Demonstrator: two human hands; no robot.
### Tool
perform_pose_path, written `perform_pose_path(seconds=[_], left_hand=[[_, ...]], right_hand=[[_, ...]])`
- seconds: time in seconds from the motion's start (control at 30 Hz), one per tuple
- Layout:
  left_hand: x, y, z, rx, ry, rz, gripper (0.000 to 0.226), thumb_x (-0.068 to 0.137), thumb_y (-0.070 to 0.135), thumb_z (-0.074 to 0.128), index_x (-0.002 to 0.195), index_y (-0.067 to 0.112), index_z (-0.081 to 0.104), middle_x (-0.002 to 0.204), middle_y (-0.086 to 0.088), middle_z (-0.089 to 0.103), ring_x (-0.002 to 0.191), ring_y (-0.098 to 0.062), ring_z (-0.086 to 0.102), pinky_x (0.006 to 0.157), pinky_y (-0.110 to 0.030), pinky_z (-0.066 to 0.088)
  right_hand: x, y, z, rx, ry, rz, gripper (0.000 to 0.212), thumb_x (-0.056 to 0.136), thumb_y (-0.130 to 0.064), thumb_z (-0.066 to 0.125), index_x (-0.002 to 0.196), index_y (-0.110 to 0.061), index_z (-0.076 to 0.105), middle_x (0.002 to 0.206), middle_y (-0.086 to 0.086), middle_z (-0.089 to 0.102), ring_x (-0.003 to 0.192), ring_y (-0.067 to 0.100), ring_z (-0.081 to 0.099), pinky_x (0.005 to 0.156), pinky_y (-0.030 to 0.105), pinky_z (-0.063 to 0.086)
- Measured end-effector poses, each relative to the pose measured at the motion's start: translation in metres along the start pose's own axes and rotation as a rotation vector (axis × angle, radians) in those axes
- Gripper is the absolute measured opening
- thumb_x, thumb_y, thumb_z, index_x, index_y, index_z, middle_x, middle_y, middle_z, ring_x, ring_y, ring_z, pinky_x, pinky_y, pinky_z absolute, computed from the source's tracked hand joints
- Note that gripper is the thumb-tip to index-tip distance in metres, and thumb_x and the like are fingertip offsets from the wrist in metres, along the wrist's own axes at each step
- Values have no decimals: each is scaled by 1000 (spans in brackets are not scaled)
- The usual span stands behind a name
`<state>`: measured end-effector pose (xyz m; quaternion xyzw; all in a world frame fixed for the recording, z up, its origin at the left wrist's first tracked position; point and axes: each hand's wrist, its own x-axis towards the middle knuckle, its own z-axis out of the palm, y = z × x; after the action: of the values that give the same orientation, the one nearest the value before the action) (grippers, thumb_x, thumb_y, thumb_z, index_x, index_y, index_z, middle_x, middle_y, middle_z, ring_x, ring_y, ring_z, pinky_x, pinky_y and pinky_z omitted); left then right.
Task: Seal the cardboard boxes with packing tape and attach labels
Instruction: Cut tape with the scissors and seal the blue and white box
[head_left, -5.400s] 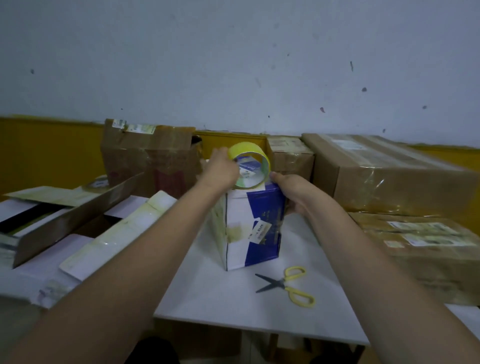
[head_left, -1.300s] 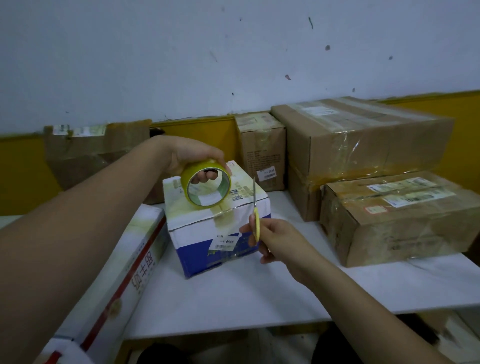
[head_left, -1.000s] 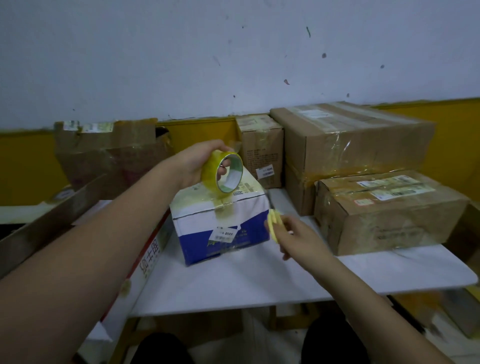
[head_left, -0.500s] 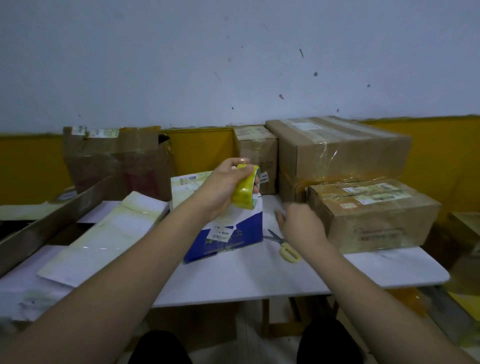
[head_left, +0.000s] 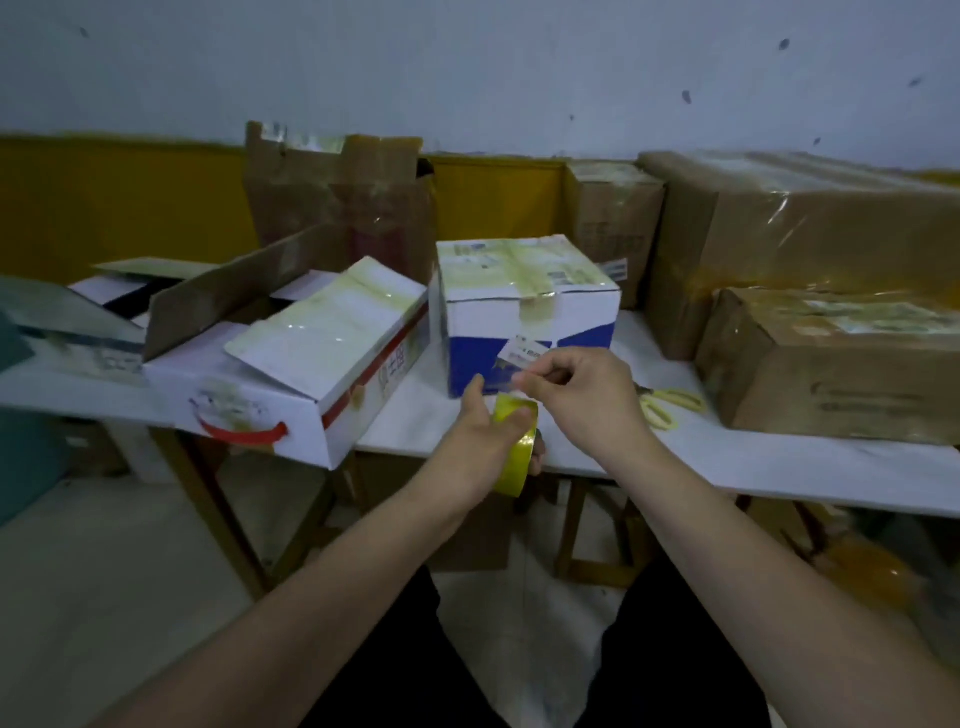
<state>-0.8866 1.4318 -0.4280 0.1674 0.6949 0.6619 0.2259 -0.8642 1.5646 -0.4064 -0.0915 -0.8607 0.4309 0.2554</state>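
The left hand (head_left: 480, 441) grips a roll of yellow packing tape (head_left: 514, 449), thumb across its outer face and fingers (head_left: 537, 457) curled round the far side, holding it in the air just past the near edge of the white desk (head_left: 727, 467). The right hand (head_left: 584, 397) sits just above and right of the roll, its fingers (head_left: 524, 382) pinching a clear free end of tape (head_left: 501, 376) lifted off the roll.

Directly beyond both hands stands a white-and-blue cardboard box (head_left: 524, 312) on the desk, its top flaps closed under yellowish tape that runs over the front edge. A small white label (head_left: 524, 353) sits on its blue front face, just above the pinching fingers.

To the right of the right hand, a pair of yellow-handled scissors (head_left: 667, 405) lies flat on the desk, near a taped brown cardboard box (head_left: 841, 374). A larger taped brown box (head_left: 795, 223) stands behind that one, and a smaller brown box (head_left: 613, 218) stands behind the white-and-blue one.

To the left of the left hand lies a long white cardboard box with red markings (head_left: 291, 395), its flaps open and its end overhanging the desk edge. Behind it stands a worn brown cardboard box (head_left: 337, 192) against the yellow-and-white wall (head_left: 467, 62).
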Motion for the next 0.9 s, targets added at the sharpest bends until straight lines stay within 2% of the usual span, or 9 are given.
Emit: perform_pose_path(seconds=[0.07,0.23,0.3,0.43,0.57,0.63,0.73,0.83,0.9], left_hand=[[-2,-21,-2,-59,31,-1,75,103,27,54,158,32,4,69,-1,70,64,-18,66,75,-40,56],[-12,-42,1,-108,105,1,77,105,18,48,157,38,-5,72,-7,62,57,-16,59,53,-23,51],[-17,-51,1,-76,112,-8,81,106,17,47,157,36,-12,74,-7,60,57,-15,57,50,-20,49],[-5,-66,5,-36,127,-64,81,106,19,46,156,36,-15,72,-6,60,55,-14,57,50,-21,49],[8,-77,16,149,242,-21,72,107,39,39,157,38,-13,72,0,64,53,-14,62,52,-23,53],[13,-85,21,204,328,-6,70,105,48,37,157,43,-11,74,-2,68,56,-19,68,60,-32,59],[21,-90,27,203,470,-34,73,102,54,40,153,51,-12,85,-1,71,69,-23,70,70,-44,61],[28,-80,21,260,574,-67,81,100,52,48,158,41,-7,99,3,61,83,-19,60,80,-36,54],[30,-72,15,332,604,-86,85,98,53,52,160,34,-4,103,0,59,87,-20,55,76,-32,47]], right_hand=[[-6,12,13,68,-32,56,21,83,-24,79,67,-31,68,63,-13,63,60,-6,57,61,15,43],[-8,19,24,212,-56,91,11,81,-24,80,73,-19,76,68,-6,71,64,2,62,66,20,46],[-13,26,29,173,-86,77,11,81,-28,81,75,-19,77,71,-4,72,69,7,64,66,20,48],[-8,46,35,36,-104,74,11,81,-30,81,73,-25,76,70,-12,70,67,0,61,66,15,42],[-3,58,38,-103,-118,33,9,83,-33,78,83,-25,80,79,-14,72,74,1,62,70,20,44],[-6,62,42,-232,-94,-19,11,84,-38,75,86,-28,79,91,-16,68,84,3,59,71,24,45],[-4,68,45,-362,-54,-53,32,84,-45,74,109,-27,74,116,-12,52,104,8,54,79,27,46],[2,74,46,-408,-13,-19,73,80,-48,77,141,-20,49,132,1,44,116,19,54,89,35,51],[6,71,49,-437,-9,19,74,80,-50,75,142,-20,47,133,2,43,116,22,54,87,35,50]])
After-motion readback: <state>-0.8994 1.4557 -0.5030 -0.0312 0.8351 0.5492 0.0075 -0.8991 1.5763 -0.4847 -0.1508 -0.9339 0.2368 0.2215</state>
